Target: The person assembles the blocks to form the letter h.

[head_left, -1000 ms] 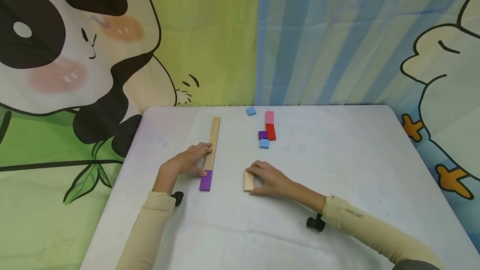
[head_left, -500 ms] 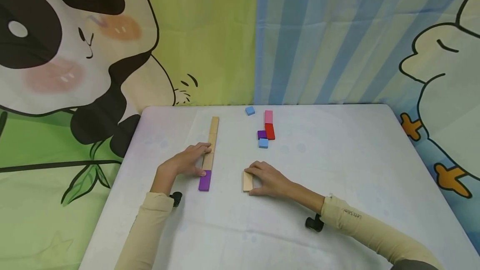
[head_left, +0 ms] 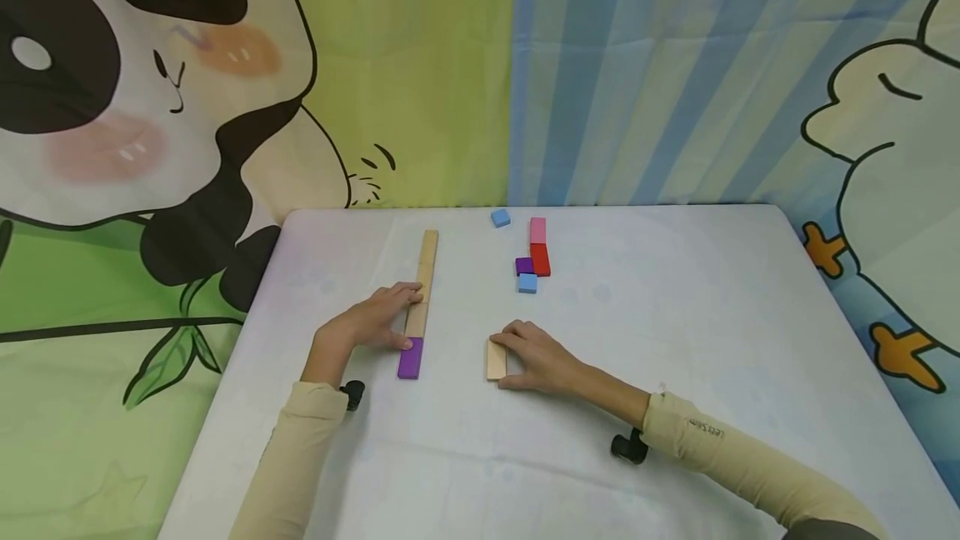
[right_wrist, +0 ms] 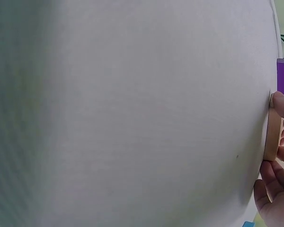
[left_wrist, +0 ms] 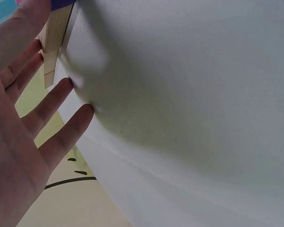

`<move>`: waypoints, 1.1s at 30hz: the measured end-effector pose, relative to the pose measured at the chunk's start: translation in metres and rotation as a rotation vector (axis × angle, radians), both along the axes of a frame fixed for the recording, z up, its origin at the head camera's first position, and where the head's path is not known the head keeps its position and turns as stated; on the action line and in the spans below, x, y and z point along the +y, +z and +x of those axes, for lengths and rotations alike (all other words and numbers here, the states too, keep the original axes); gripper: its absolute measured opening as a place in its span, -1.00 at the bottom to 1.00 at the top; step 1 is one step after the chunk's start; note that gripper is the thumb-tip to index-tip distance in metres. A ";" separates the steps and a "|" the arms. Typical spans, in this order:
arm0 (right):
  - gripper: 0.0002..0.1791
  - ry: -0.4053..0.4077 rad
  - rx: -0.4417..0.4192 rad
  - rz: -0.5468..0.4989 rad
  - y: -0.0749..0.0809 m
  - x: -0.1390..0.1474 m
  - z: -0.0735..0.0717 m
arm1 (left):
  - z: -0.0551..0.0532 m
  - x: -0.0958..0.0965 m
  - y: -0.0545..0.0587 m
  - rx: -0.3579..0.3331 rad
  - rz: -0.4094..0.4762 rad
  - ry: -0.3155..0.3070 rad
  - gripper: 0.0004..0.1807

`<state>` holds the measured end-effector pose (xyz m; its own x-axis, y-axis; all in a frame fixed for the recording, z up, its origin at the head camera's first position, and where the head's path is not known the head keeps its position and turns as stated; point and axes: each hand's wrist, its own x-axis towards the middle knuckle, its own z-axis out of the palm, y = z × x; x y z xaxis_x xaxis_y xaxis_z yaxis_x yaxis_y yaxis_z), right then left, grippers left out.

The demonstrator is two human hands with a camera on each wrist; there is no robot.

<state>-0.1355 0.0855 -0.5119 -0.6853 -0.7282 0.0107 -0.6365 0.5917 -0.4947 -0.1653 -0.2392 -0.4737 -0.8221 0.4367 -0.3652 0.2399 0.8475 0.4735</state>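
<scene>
In the head view, a straight row of plain wooden blocks [head_left: 425,273] runs away from the person on the left, with a purple block [head_left: 410,359] at its near end. The left hand [head_left: 375,319] rests along the row's left side, thumb at the purple block and fingertips at the plain wood. The left wrist view shows its fingers spread and fairly straight. Between the thumb and fingers of the right hand [head_left: 538,359], a separate plain wooden block [head_left: 497,361] is pinched by its two ends, right of the row. The right wrist view shows this wooden block [right_wrist: 273,135] edge-on.
Farther back on the white table [head_left: 675,340] lie a pink block [head_left: 537,231], a red block [head_left: 540,260], a small purple block [head_left: 524,266] and a blue block [head_left: 527,283], clustered together. Another blue block [head_left: 500,217] lies near the back edge. A printed cloth [head_left: 420,90] hangs behind.
</scene>
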 end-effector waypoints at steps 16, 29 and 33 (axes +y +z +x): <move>-0.16 -0.032 -0.032 -0.006 0.005 -0.001 0.001 | -0.001 -0.001 0.000 0.004 0.007 -0.007 -0.11; -0.10 -0.170 -0.053 -0.019 0.035 0.030 -0.076 | -0.001 0.000 -0.001 -0.006 0.005 -0.005 -0.10; -0.18 -0.187 -0.074 -0.024 0.034 0.042 -0.108 | -0.001 -0.001 -0.001 -0.013 0.007 0.003 -0.11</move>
